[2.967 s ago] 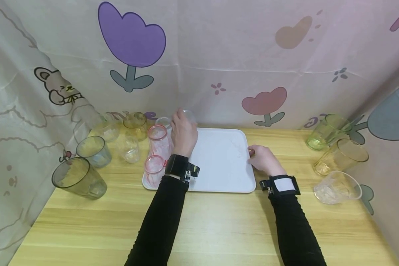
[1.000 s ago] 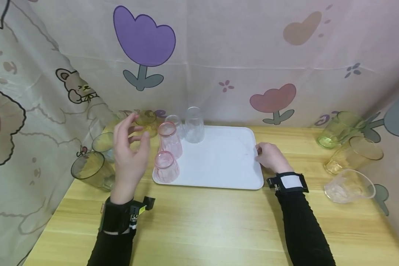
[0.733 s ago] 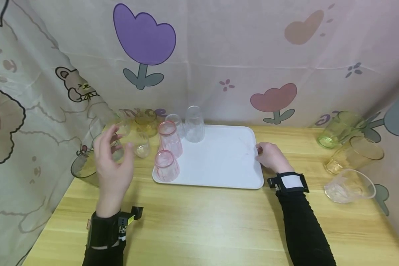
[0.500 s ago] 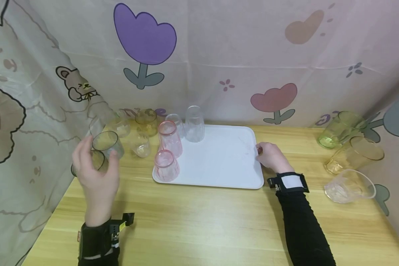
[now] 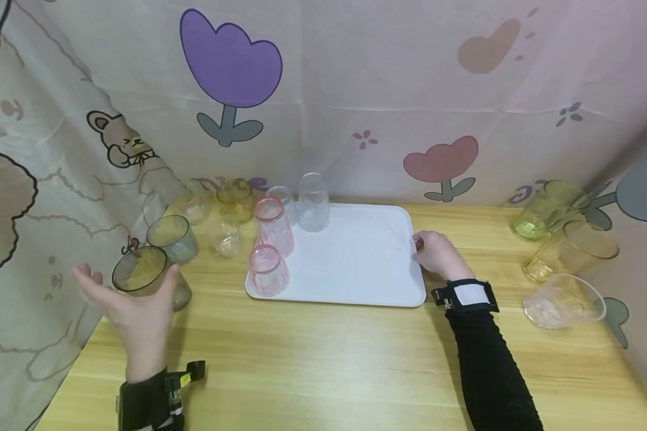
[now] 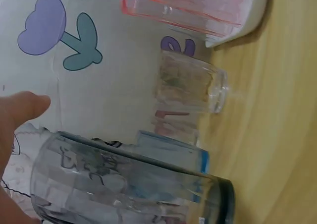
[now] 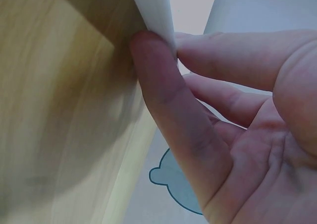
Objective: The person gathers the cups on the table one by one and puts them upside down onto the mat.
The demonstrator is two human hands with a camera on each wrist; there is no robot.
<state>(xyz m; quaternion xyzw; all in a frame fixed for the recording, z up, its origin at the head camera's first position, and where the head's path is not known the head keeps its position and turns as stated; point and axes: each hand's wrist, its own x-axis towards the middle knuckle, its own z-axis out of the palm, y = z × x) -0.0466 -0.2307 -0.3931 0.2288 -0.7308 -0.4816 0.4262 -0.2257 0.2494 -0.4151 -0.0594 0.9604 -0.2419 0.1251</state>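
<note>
My left hand (image 5: 137, 317) is at the table's left side, thumb and fingers spread wide, holding nothing. Just beyond it stands a large smoky grey drinking glass (image 5: 148, 272), which in the left wrist view (image 6: 119, 179) rises between the thumb and fingers; I cannot tell whether they touch it. My right hand (image 5: 439, 254) pinches the right rim of a white tray (image 5: 361, 257) between thumb and finger, seen close in the right wrist view. Upside down on the tray's left part are two pink glasses (image 5: 268, 272) and two clear ones (image 5: 314, 206).
Behind the grey glass stand a bluish glass (image 5: 175, 239), a small clear glass (image 5: 226, 239), an amber glass (image 5: 236, 203) and another clear one (image 5: 194, 206). At right are a green glass (image 5: 544, 209), a yellowish glass (image 5: 566, 251) and a clear glass (image 5: 561, 305). Patterned curtain surrounds the table.
My left hand has let go of a clear glass on the tray's back edge and moved left and nearer to the large grey glass, fingers spreading. The right hand has stayed on the tray rim.
</note>
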